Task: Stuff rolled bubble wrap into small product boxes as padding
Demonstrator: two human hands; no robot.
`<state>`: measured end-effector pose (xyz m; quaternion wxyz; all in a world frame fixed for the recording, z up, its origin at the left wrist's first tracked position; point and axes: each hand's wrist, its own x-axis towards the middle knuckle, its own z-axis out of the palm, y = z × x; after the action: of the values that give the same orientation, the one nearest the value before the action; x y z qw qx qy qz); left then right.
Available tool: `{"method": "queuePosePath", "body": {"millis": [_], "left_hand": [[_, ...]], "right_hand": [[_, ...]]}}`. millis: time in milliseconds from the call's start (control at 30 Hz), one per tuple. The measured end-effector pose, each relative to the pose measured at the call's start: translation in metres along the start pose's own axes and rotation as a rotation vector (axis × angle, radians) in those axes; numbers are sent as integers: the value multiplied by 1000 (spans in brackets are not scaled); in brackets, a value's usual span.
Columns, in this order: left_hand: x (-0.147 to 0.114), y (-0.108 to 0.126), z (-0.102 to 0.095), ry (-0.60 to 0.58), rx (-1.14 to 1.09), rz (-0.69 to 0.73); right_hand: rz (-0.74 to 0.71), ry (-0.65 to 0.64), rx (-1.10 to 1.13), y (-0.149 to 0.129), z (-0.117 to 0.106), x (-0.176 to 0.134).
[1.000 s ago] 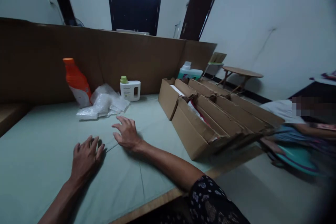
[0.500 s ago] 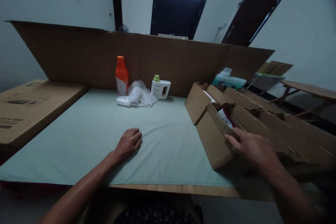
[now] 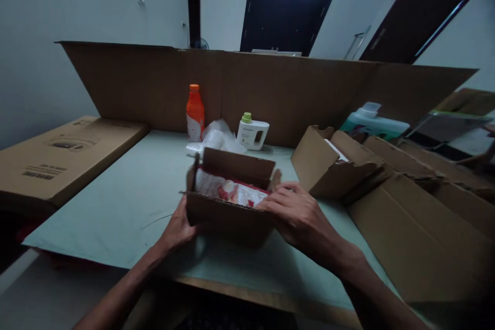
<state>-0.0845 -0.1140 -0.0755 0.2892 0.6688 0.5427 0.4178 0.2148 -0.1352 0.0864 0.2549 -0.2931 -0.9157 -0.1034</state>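
Note:
A small open cardboard box (image 3: 228,219) is in front of me over the near middle of the table. Inside lies a red and white packet (image 3: 232,192), partly hidden by the front wall. My right hand (image 3: 296,211) grips the box's right end, fingers closed over its top edge. At the lower left corner, my left hand (image 3: 180,227) presses against the box and supports it, its fingers partly hidden. Behind the box is crumpled bubble wrap (image 3: 218,136).
Behind stand an orange bottle (image 3: 195,113) and a white jug with a green cap (image 3: 252,131). More cardboard boxes (image 3: 421,237) line the right side, with a teal bottle (image 3: 373,122) behind them. A flat carton (image 3: 69,154) lies left; a cardboard screen (image 3: 270,77) runs along the back.
My right hand has brought the box with the packet from the row at right to the table's middle. My left hand has come from the cloth to the box's left side.

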Motion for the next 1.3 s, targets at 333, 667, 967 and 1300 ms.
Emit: {"method": "queuePosePath", "body": {"millis": [333,667,967,1300], "left_hand": [[-12,-14,-2,53,-72,-118],[44,2,40,53,-1,-25],[186,8,-22,256,349,57],[278,6,16,387,274,-2]], "right_hand": [[638,26,387,31,62,-86],[1015,-2,670,76,115,-81],[1048,21,773,77,157,-112],[880,-49,732,86,158,-117]]}}
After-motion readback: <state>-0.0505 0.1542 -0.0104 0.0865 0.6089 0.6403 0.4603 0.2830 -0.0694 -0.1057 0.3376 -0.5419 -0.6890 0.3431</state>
